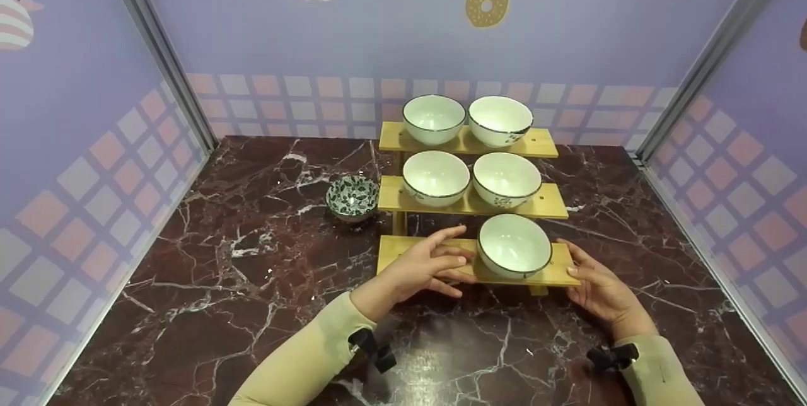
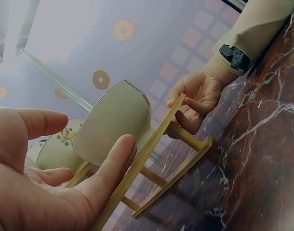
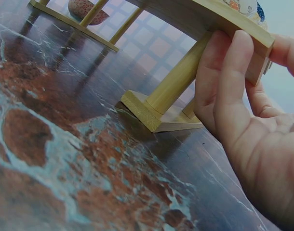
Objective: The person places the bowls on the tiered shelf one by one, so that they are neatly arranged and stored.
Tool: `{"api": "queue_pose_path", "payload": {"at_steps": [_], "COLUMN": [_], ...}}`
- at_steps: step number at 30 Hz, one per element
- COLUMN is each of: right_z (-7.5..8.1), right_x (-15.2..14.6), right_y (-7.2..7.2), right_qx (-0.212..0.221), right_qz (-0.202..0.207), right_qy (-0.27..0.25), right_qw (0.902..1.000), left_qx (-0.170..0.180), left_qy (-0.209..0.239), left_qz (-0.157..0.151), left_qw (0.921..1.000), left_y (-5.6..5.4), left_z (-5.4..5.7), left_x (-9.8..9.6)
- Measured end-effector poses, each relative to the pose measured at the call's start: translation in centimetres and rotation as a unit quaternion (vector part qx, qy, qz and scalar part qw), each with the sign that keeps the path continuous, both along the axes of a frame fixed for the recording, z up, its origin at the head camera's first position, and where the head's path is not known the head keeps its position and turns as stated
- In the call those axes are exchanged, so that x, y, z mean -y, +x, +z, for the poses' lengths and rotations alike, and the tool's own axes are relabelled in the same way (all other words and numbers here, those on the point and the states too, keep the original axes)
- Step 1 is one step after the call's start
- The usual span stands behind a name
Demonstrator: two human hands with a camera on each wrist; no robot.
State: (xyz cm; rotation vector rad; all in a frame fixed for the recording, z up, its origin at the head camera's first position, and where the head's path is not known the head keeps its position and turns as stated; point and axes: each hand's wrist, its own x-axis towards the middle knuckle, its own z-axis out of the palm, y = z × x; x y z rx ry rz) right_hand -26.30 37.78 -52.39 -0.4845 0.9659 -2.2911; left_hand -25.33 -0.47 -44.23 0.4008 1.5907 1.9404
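A three-tier wooden rack [image 1: 403,248] stands on the marble-patterned table, with bowls on its steps. On the lowest step sits a white bowl [image 1: 514,245] with a dark rim. Just left of that bowl, my left hand [image 1: 419,267] is spread over the step, its fingers apart and holding nothing; in the left wrist view the bowl [image 2: 111,125] stands beyond the fingertips. At the step's right end, my right hand [image 1: 599,292] grips the board [image 3: 233,29], thumb on one side and fingers curled under the other.
Two white bowls [image 1: 436,179] stand on the middle step and two more [image 1: 434,119] on the top one. A small green-patterned bowl [image 1: 352,198] rests on the table left of the rack. Patterned panels [image 1: 391,28] enclose the back and sides.
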Motion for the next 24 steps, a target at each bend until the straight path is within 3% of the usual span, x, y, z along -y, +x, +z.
{"api": "queue_pose_path", "payload": {"at_steps": [17, 24], "right_z": [0.0, -0.1], "right_x": [-0.1, -0.1], "right_y": [0.0, 0.0], "right_qx": [-0.008, -0.011], "right_qz": [0.008, 0.011], "right_qy": [-0.003, -0.003], "right_qw": [0.9999, 0.9999], "left_qx": [-0.035, -0.054], "left_qy": [0.0, 0.005], "left_qz": [-0.006, 0.024], "left_qw": [0.9994, 0.9982], "left_y": [1.4, 1.7], "left_z": [-0.2, -0.1], "left_x": [5.2, 7.8]}}
